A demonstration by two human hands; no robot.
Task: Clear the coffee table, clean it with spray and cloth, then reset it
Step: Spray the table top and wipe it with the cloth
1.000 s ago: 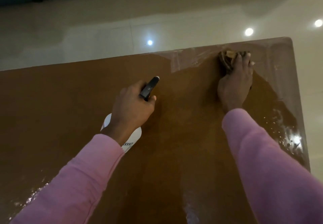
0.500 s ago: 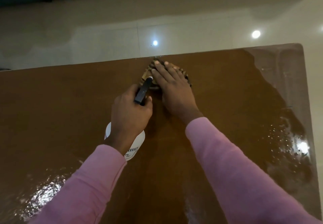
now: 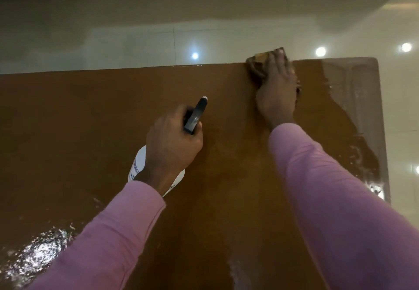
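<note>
Brown cloth (image 3: 257, 65), pressed under flat right hand (image 3: 277, 88), has swept rightward away from left hand (image 3: 172, 144) gripping spray bottle (image 3: 195, 117); wiping stage continues.

The left hand (image 3: 172, 145) is curled in a grip; the right hand (image 3: 278, 91) presses flat, outstretched.

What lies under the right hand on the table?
A crumpled brown cloth lies under the right hand, at the far edge of the coffee table. The hand covers most of it.
</note>
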